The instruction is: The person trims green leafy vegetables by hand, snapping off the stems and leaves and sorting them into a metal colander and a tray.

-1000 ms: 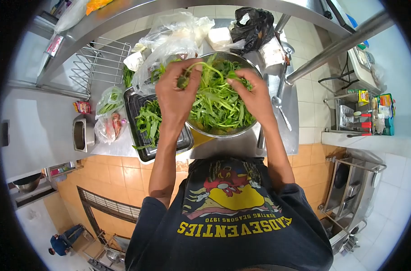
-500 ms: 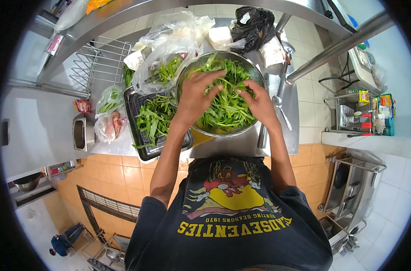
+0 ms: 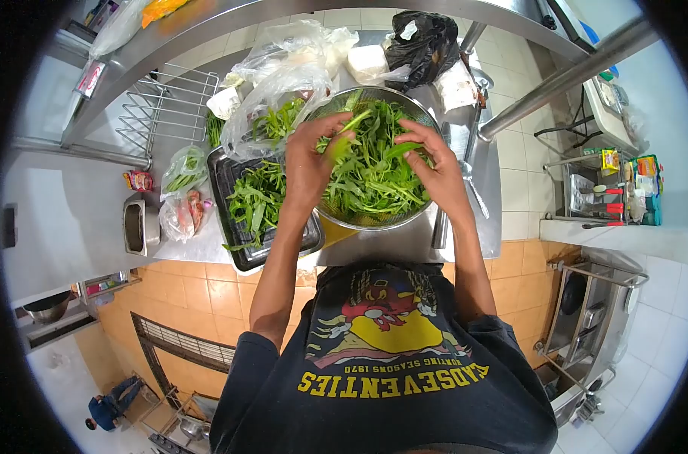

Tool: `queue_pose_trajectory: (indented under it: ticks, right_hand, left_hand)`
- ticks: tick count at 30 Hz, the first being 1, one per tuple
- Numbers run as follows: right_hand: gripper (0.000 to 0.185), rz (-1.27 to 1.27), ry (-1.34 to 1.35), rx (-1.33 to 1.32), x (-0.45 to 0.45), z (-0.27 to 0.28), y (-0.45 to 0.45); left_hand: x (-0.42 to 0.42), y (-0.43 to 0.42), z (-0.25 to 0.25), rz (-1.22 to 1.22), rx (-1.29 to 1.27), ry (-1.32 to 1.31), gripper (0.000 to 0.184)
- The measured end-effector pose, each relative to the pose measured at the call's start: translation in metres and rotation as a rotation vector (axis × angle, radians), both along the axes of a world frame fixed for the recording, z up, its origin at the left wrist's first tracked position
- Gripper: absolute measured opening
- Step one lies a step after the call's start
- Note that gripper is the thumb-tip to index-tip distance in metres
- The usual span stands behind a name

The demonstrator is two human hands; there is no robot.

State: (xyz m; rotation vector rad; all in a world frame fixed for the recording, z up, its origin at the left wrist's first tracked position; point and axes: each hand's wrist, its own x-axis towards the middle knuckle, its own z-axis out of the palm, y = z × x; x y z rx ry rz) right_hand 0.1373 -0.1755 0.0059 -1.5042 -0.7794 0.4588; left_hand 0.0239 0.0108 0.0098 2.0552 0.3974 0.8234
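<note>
Leafy greens [image 3: 374, 185] are heaped in a mesh strainer [image 3: 368, 225]. A stem [image 3: 357, 119] is pinched by the curled left hand [image 3: 310, 159]; a leaf [image 3: 403, 149] is held between the right hand's [image 3: 438, 168] slightly parted thumb and fingers. More sprigs [image 3: 254, 200] are held left in a black tray [image 3: 224, 172].

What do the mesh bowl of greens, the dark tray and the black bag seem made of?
Mesh bowl: probably shiny metal, from its gleaming rim and fine mesh.
Dark tray: glossy, perhaps plastic or coated metal; bright reflections leave it open.
Black bag: likely thin plastic, crinkled with highlights.
</note>
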Motion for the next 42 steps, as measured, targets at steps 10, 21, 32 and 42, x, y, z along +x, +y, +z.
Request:
queue_pose_trajectory:
  ticks: [10,21,32,42]
  right_hand:
    - [0.034,-0.057,-0.415,-0.26,0.002,-0.002,0.008]
    - [0.017,-0.052,-0.525,-0.264,0.006,0.0,0.006]
    - [0.016,-0.151,-0.636,-0.159,-0.011,0.003,0.022]
    - [0.017,-0.07,-0.425,-0.134,-0.007,-0.001,0.033]
  left_hand:
    - [-0.009,0.001,0.015,-0.02,-0.492,-0.179,0.031]
    - [-0.014,0.009,0.047,0.082,-0.505,-0.348,0.033]
    - [0.004,-0.013,-0.009,-0.02,-0.811,-0.292,0.034]
    - [0.009,-0.022,-0.015,-0.067,-0.862,-0.266,0.03]
